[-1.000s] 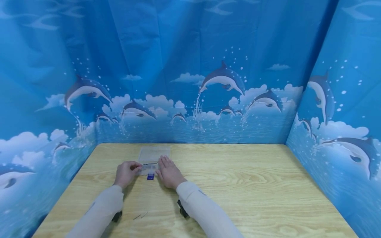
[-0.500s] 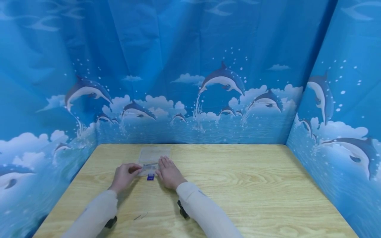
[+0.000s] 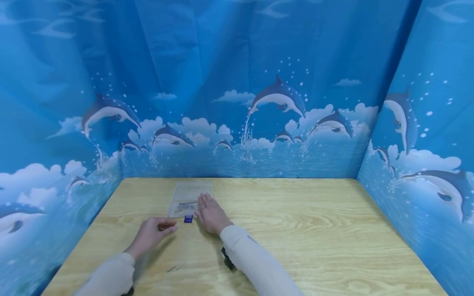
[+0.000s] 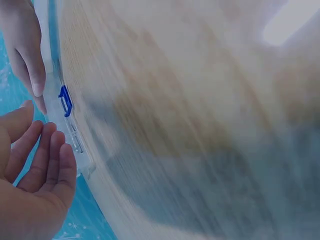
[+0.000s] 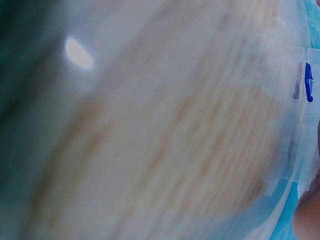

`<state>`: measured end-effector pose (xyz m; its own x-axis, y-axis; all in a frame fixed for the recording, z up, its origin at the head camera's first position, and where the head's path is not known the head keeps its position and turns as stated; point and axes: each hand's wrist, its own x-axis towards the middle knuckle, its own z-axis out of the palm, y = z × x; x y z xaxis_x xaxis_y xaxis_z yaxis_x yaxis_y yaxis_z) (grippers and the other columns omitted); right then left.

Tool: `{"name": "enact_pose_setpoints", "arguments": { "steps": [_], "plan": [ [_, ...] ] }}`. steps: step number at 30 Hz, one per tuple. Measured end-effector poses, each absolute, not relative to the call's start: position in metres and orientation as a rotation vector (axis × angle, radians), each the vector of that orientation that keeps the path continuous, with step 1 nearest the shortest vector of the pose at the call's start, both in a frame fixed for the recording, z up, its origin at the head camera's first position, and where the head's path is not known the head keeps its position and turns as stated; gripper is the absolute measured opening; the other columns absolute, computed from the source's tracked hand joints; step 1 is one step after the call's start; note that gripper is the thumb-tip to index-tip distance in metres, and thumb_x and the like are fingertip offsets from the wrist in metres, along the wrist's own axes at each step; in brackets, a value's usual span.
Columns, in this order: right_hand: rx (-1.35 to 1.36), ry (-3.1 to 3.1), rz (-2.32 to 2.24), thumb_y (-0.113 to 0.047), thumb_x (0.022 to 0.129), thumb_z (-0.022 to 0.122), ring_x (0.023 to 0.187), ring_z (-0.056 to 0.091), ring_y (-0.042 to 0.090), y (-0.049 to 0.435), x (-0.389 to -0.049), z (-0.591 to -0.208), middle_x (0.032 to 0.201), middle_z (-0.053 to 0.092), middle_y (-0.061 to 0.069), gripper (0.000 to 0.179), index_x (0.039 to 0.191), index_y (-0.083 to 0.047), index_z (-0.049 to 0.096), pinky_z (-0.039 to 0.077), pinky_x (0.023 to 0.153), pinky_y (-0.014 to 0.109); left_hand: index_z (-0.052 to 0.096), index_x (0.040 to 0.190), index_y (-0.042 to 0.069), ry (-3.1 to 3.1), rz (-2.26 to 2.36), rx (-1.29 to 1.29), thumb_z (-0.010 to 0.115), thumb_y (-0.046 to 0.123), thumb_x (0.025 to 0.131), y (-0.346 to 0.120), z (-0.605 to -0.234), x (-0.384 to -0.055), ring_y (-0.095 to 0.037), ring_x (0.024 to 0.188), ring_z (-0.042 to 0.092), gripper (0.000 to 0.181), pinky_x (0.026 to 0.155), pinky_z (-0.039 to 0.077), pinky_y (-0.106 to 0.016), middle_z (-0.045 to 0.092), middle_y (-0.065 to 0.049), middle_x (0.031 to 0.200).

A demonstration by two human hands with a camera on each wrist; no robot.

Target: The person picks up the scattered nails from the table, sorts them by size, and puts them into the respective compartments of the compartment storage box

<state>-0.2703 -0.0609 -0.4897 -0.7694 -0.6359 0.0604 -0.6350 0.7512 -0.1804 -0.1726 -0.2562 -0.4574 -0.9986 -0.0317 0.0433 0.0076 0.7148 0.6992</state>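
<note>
A clear, flat plastic case (image 3: 179, 190) lies at the back left of the table, its lid seemingly laid back. On its front edge sits a blue latch (image 3: 188, 218), also visible in the left wrist view. Thin dark pieces (image 3: 188, 202) are in or on the case; their kind is too small to tell. My right hand (image 3: 212, 214) rests at the case's right side with fingers extended. My left hand (image 3: 153, 232) is apart from the case, in front and to the left, fingers loosely bent, holding nothing that shows in the left wrist view.
Two thin, dark, stick-like pieces lie on the wooden table (image 3: 314, 234), one of them a short dark piece (image 3: 171, 269) near the front. Blue dolphin-printed curtains (image 3: 222, 82) stand behind the table and at both sides.
My left hand has let go of the case's left edge and drawn back toward me and down. The right hand has stayed in place.
</note>
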Motion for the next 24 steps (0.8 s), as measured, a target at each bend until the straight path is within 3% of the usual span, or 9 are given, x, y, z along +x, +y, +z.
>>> {"name": "enact_pose_setpoints", "arguments": {
  "steps": [14, 24],
  "plan": [
    [-1.066, 2.934, -0.309, -0.036, 0.106, 0.027, 0.146, 0.016, 0.025, -0.06, -0.269, -0.487, 0.158, 0.02, 0.012, 0.055, 0.151, -0.004, 0.022, 0.013, 0.119, 0.036, 0.069, 0.102, -0.001, -2.885, -1.284, 0.046, 0.082, 0.018, 0.073, -0.256, -0.457, -0.133, -0.021, 0.086, 0.068, 0.037, 0.077, 0.056, -0.033, 0.072, -0.014, 0.098],
    [-1.038, 2.923, -0.304, -0.039, 0.106, 0.024, 0.147, 0.012, 0.022, -0.061, -0.27, -0.489, 0.159, 0.017, 0.009, 0.056, 0.152, -0.007, 0.02, 0.011, 0.119, 0.034, 0.071, 0.094, 0.003, -2.952, -1.254, -0.015, 0.081, 0.017, 0.071, -0.255, -0.465, -0.113, -0.012, 0.073, 0.063, 0.029, 0.065, 0.053, -0.022, 0.07, -0.002, 0.084]
  ]
}}
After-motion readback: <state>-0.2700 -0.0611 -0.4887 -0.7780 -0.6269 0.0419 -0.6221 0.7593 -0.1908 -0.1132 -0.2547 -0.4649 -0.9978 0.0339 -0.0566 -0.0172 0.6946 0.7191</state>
